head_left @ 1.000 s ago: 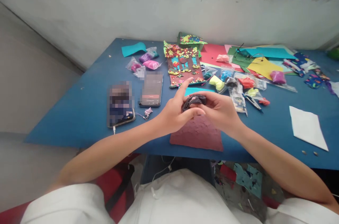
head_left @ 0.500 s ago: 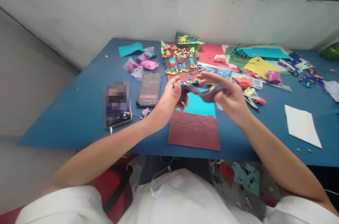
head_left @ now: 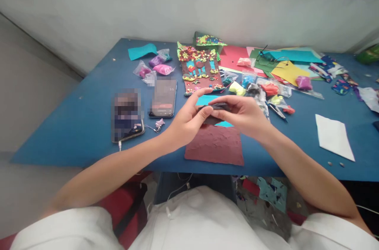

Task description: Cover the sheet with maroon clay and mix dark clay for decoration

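Between my two hands is a lump of dark grey modelling clay (head_left: 213, 119), partly hidden by fingers. My left hand (head_left: 191, 120) grips its left side, thumb on top. From the right, my right hand (head_left: 241, 115) pinches the same lump, its fingertips close to the left thumb. Below them on the table lies a card with a brown clay-covered lower part (head_left: 213, 145) and a bare turquoise upper part (head_left: 225, 124). Just behind stands a decorated clay picture (head_left: 201, 72) with brown trunks and colourful bits.
Two phones, one dark (head_left: 162, 98) and one blurred (head_left: 127, 118), lie left. Bagged clay, such as a pink pack (head_left: 163, 69) and an orange pack (head_left: 270, 88), is scattered about. Coloured paper (head_left: 291, 72) and glasses (head_left: 274, 60) lie behind; folded white paper (head_left: 334, 136) is at right.
Half a second ago the grey clay was stretched in a strand between my separated hands. Now my hands are together and the clay is folded into a compact lump.
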Action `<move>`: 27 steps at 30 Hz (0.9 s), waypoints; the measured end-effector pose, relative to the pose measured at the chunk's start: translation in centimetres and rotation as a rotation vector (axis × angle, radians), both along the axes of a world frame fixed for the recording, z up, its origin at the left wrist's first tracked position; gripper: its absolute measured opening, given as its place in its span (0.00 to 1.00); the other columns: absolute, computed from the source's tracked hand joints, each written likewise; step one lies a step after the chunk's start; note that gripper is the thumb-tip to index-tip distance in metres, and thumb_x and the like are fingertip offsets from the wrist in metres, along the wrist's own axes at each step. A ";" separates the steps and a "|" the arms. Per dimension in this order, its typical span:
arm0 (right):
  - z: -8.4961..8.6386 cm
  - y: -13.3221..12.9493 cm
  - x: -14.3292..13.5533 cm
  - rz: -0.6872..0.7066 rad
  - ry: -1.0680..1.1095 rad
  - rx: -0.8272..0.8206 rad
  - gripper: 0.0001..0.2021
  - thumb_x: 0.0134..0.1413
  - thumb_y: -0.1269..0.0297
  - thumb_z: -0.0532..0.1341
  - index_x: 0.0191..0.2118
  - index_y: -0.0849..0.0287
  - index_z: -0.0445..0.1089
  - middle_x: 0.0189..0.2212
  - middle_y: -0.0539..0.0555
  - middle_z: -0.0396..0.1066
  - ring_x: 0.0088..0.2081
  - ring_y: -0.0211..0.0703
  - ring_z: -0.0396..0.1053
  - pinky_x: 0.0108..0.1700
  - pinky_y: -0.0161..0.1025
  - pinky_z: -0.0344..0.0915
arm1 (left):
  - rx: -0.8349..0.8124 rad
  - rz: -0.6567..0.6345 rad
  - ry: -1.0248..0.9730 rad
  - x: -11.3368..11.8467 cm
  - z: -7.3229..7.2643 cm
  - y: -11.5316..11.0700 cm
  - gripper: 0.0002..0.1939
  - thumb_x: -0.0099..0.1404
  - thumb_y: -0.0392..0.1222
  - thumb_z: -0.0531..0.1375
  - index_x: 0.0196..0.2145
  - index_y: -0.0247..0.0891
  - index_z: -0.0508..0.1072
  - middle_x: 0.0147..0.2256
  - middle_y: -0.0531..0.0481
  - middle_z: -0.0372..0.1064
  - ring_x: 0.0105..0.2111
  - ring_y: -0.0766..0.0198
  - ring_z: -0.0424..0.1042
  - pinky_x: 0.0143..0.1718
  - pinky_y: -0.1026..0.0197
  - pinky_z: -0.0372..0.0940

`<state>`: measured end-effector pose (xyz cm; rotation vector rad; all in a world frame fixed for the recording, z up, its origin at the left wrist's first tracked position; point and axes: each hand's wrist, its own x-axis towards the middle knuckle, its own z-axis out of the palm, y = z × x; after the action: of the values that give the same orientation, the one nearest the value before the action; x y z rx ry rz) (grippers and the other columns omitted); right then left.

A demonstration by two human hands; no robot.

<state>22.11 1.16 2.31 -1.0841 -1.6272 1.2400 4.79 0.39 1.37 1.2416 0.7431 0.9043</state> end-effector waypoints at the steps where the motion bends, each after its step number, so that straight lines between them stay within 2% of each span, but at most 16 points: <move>1: 0.2 0.4 0.5 -0.020 -0.005 0.003 0.15 0.46 0.54 0.70 0.36 0.60 0.77 0.29 0.52 0.77 0.29 0.41 0.75 0.33 0.40 0.76 | 0.014 0.004 -0.008 0.0 0.1 0.1 0.29 0.65 0.54 0.61 0.57 0.40 0.56 0.29 0.55 0.68 0.28 0.67 0.71 0.28 0.67 0.63; 3: 0.4 1.3 1.7 -0.122 -0.044 0.075 0.15 0.45 0.53 0.71 0.33 0.60 0.77 0.26 0.50 0.75 0.24 0.37 0.72 0.28 0.37 0.73 | 0.069 0.033 -0.002 -0.3 0.1 0.4 0.27 0.64 0.55 0.61 0.53 0.39 0.58 0.24 0.58 0.65 0.24 0.70 0.66 0.24 0.69 0.59; 5: 0.5 2.3 3.1 -0.287 -0.076 0.189 0.13 0.45 0.55 0.71 0.32 0.59 0.76 0.25 0.50 0.74 0.22 0.35 0.70 0.26 0.35 0.72 | 0.110 0.062 0.019 -0.5 0.1 0.6 0.27 0.64 0.57 0.61 0.51 0.38 0.59 0.22 0.59 0.62 0.21 0.71 0.62 0.22 0.69 0.56; 7: 0.7 2.9 4.1 -0.421 -0.066 0.305 0.11 0.47 0.55 0.70 0.34 0.57 0.76 0.27 0.50 0.75 0.25 0.37 0.72 0.29 0.36 0.73 | 0.101 0.076 0.039 -0.7 0.0 0.7 0.28 0.64 0.60 0.60 0.51 0.37 0.59 0.22 0.59 0.62 0.21 0.71 0.60 0.21 0.69 0.55; 8: 0.9 2.9 4.4 -0.437 -0.048 0.351 0.11 0.50 0.55 0.69 0.36 0.56 0.77 0.31 0.51 0.76 0.29 0.39 0.74 0.33 0.38 0.74 | 0.086 0.080 0.036 -0.7 -0.1 0.7 0.30 0.63 0.62 0.59 0.52 0.37 0.59 0.23 0.58 0.63 0.22 0.70 0.61 0.22 0.69 0.56; 9: 1.0 2.8 4.5 -0.409 -0.026 0.386 0.13 0.52 0.54 0.68 0.40 0.54 0.76 0.36 0.52 0.77 0.34 0.41 0.76 0.37 0.39 0.75 | 0.069 0.083 0.021 -0.7 -0.2 0.7 0.33 0.62 0.65 0.58 0.53 0.37 0.58 0.25 0.57 0.63 0.23 0.70 0.61 0.22 0.68 0.57; 11: 1.2 2.3 3.9 -0.263 0.008 0.413 0.18 0.54 0.51 0.66 0.49 0.49 0.73 0.48 0.53 0.75 0.45 0.44 0.76 0.46 0.42 0.75 | 0.039 0.063 -0.024 -0.5 -0.4 0.6 0.41 0.59 0.72 0.54 0.57 0.38 0.57 0.28 0.54 0.64 0.25 0.68 0.64 0.24 0.66 0.60; 13: 0.9 1.4 2.6 -0.101 0.002 0.389 0.24 0.53 0.48 0.66 0.54 0.47 0.70 0.54 0.53 0.72 0.51 0.46 0.73 0.48 0.43 0.74 | 0.031 0.008 -0.053 -0.3 -0.6 0.5 0.50 0.54 0.77 0.51 0.62 0.38 0.53 0.33 0.50 0.66 0.29 0.64 0.67 0.27 0.64 0.63; 15: 0.2 0.7 1.1 -0.018 -0.047 0.325 0.29 0.50 0.47 0.67 0.57 0.49 0.68 0.56 0.55 0.70 0.52 0.49 0.72 0.45 0.42 0.75 | 0.030 -0.072 -0.043 -0.3 -0.6 0.3 0.57 0.51 0.79 0.53 0.66 0.38 0.46 0.38 0.47 0.67 0.32 0.62 0.68 0.31 0.61 0.66; 18: -0.8 0.1 -0.6 -0.059 -0.079 0.172 0.30 0.46 0.47 0.69 0.54 0.56 0.71 0.51 0.58 0.74 0.47 0.50 0.75 0.41 0.42 0.76 | 0.016 -0.113 0.014 -0.2 -0.4 0.0 0.60 0.52 0.69 0.63 0.69 0.37 0.38 0.35 0.50 0.67 0.29 0.65 0.67 0.30 0.61 0.65; 20: -1.0 0.0 -1.0 -0.075 -0.027 0.046 0.28 0.44 0.45 0.69 0.48 0.59 0.75 0.40 0.57 0.78 0.37 0.47 0.77 0.36 0.42 0.77 | 0.015 -0.058 0.028 -0.2 -0.2 0.0 0.55 0.57 0.58 0.67 0.68 0.36 0.40 0.29 0.55 0.64 0.26 0.67 0.65 0.26 0.64 0.62; 23: -0.6 0.1 -0.9 -0.057 0.069 -0.069 0.24 0.43 0.43 0.69 0.37 0.61 0.76 0.29 0.53 0.78 0.27 0.41 0.75 0.28 0.38 0.75 | 0.036 0.028 -0.003 0.0 0.1 0.2 0.35 0.63 0.46 0.64 0.61 0.38 0.50 0.27 0.58 0.64 0.25 0.69 0.65 0.26 0.65 0.61; 25: -0.2 0.4 -0.5 -0.093 0.095 -0.065 0.23 0.42 0.44 0.70 0.33 0.61 0.75 0.25 0.51 0.76 0.25 0.38 0.74 0.26 0.36 0.73 | 0.048 0.057 -0.021 0.1 0.2 0.4 0.26 0.64 0.42 0.61 0.55 0.39 0.54 0.28 0.57 0.66 0.25 0.70 0.66 0.26 0.66 0.61; 27: 0.0 0.8 0.2 -0.161 0.077 -0.018 0.22 0.41 0.44 0.70 0.30 0.61 0.74 0.21 0.49 0.73 0.21 0.36 0.70 0.23 0.34 0.70 | 0.068 0.079 -0.016 0.1 0.3 0.5 0.22 0.63 0.39 0.61 0.51 0.40 0.55 0.27 0.57 0.66 0.24 0.71 0.66 0.25 0.67 0.60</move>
<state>22.34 2.00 2.30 -1.1411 -1.4442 1.1785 4.84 0.90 1.65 1.2703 0.7581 1.0102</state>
